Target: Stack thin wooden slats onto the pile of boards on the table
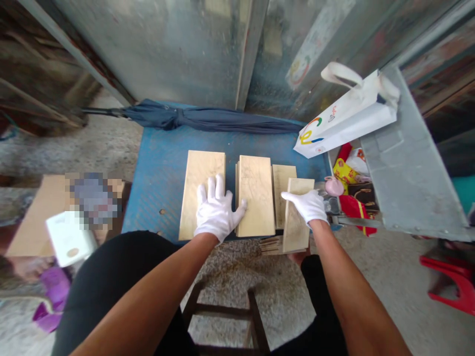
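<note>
My left hand (215, 207), in a white cotton glove, lies with fingers spread on a pale wooden board (200, 170); its thumb reaches the edge of the middle stack of boards (256, 198). My right hand (308, 203), gloved too, grips a wooden board (296, 232) by its right side, thumb across the top face. That board is tilted and overhangs the front edge of the blue table. Behind it is another board (284, 180), partly covered. Under the held board, thin wooden pieces (270, 246) stick out to the left.
A folded dark umbrella (222, 120) lies along the back of the blue table (156, 163). At right stand a white paper bag (345, 116) and an open metal box (411, 168) with packets. A red stool (452, 282) and a cardboard box (37, 212) flank me.
</note>
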Demonstrator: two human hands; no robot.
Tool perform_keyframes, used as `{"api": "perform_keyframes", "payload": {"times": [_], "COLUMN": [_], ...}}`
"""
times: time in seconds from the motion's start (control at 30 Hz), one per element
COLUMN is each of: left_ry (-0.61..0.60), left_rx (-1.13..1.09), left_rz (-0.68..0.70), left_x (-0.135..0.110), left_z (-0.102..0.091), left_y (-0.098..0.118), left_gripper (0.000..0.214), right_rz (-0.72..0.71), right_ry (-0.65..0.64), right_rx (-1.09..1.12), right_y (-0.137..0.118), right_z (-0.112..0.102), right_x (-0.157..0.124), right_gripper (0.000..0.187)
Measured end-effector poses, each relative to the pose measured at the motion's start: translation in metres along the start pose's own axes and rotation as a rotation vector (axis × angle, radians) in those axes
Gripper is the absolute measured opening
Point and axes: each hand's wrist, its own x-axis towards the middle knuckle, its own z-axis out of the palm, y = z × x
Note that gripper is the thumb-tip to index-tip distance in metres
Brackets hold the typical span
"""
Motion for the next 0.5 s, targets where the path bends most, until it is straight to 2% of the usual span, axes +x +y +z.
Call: {"api": "perform_keyframes", "payload": {"times": [0.1, 0.23, 0.37, 0.5], "left_ry": [-0.004, -0.009, -0.006, -0.01], "left_rx": [0.005, 0.006, 0.008, -0.023], "left_rz": [0.006, 0.002, 0.004, 0.002], "left_x": [0.0, 0.0, -0.001, 0.0], "left_z": [-0.001, -0.002, -0.001, -0.001], "left_y": [0.0, 0.0, 0.0, -0.001], "left_gripper": [0.059, 0.057, 0.058, 0.06], "right_rz": [-0.038, -0.096, -0.121, -0.164], "right_ry": [-0.051, -0.125, -0.183, -0.204], "right_rx": [-0.153, -0.303, -0.351, -0.38], "right_y": [-0.027, -0.055, -0.068, -0.072], "right_z": [0.003, 0.009, 0.015, 0.02], "right_x": [0.023, 0.046, 0.062, 0.072], "right_gripper": [0.114, 0.094, 0.073, 0.07]}}
